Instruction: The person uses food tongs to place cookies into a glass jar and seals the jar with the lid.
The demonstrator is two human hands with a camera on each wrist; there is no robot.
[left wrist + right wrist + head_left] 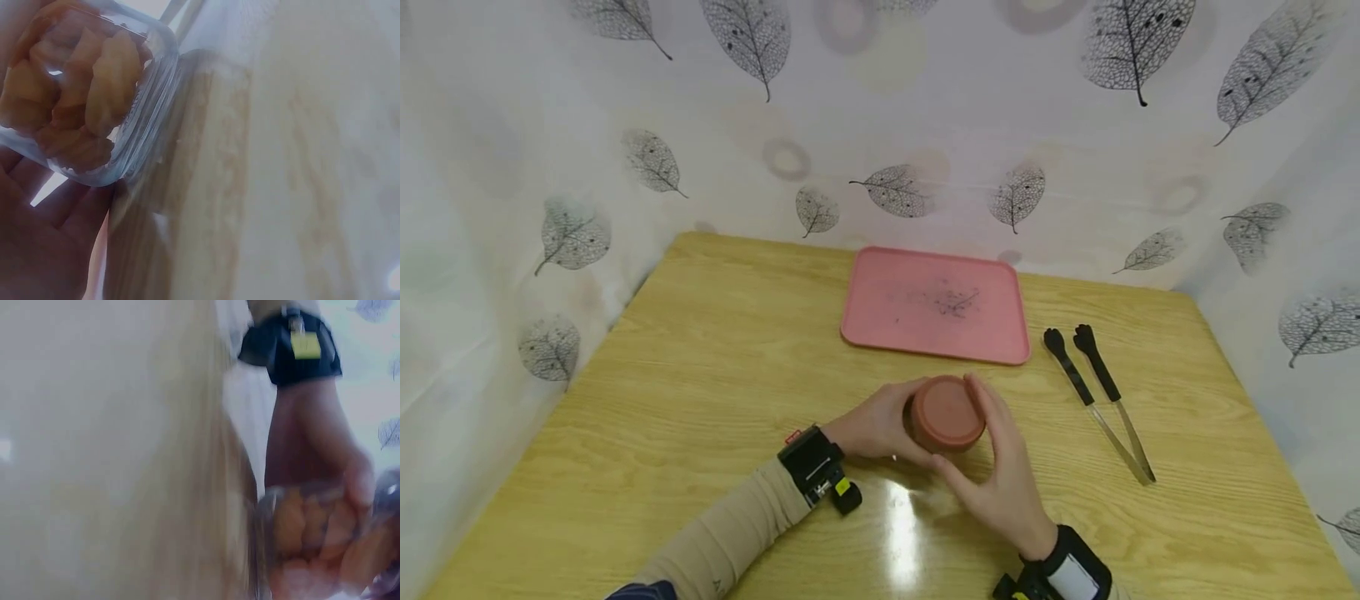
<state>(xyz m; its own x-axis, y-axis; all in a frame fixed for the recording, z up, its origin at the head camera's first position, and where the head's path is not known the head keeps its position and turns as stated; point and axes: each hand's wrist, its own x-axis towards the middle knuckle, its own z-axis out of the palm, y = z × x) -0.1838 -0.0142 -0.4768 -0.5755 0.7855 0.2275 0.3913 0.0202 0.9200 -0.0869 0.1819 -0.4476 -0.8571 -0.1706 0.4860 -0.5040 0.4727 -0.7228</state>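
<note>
A clear jar (156, 106) with a round reddish-brown lid (950, 412) is between my two hands, its lid facing up toward me in the head view. Chunky golden-brown pieces (78, 94), like cookies, show through its wall in both wrist views. My left hand (880, 423) grips the jar body from the left, thumb on the near side. From the right, my right hand (1006, 471) holds the lid, with the index finger along its right edge and the thumb at its near side. The jar's far side is hidden.
Behind the jar lies a pink tray (932, 337) with a dark twig-like print. A pair of metal tongs with black handles (1105, 375) lies spread on the right of the wooden table (715, 350). A leaf-patterned white cloth (955, 108) hangs around the back and sides.
</note>
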